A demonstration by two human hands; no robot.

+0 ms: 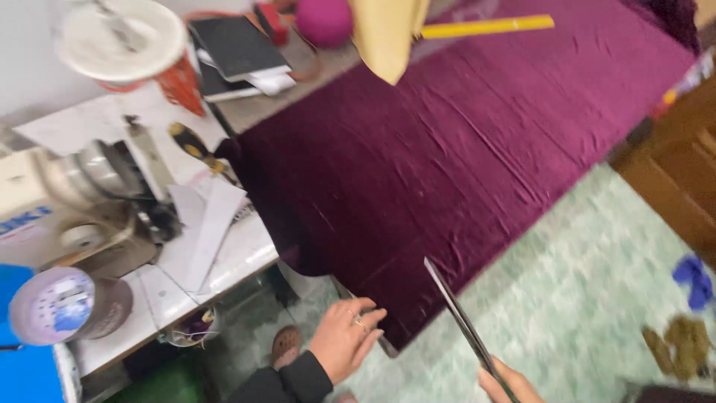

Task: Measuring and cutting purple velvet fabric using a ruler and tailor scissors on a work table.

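A large piece of dark purple velvet fabric (447,149) lies spread over a table. My left hand (344,337), with rings on a finger, rests at the cloth's near edge with its fingers touching the hem. My right hand (509,382), at the bottom of the frame, grips a pair of long dark scissors (459,313). The blades point up and to the left, and the tip reaches the cloth's near edge. The view is motion-blurred.
A sewing machine (71,201) sits on a white table at the left with paper pieces (205,224), a screwdriver (195,149) and a tape roll (56,304). A yellow ruler (485,27), a tan paper piece (384,37), notebooks (235,48) and pink ball lie at the back. Green patterned floor is below.
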